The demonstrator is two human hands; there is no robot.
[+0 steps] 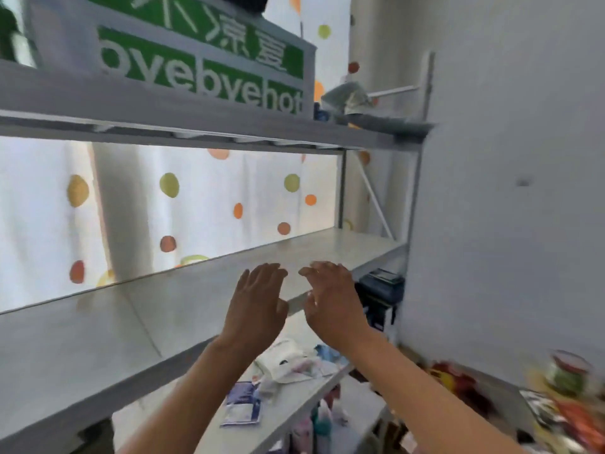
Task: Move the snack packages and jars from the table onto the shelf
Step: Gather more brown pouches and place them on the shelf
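Note:
Both my hands are raised in front of the grey metal shelf [98,322], over its front edge. My left hand [258,303] has straight fingers and holds nothing. My right hand [330,299] is beside it with loosely spread fingers, also holding nothing. The shelf board under them is bare. At the lower right, blurred, a jar [568,371] with a red lid stands among snack packages [458,381] in red, yellow and orange on the table.
A lower shelf board [294,404] carries white and blue packets [242,404]. The upper shelf holds a green and white sign [203,67]. A dotted curtain [203,204] hangs behind. A grey wall [507,191] stands on the right, a dark box [381,290] beside it.

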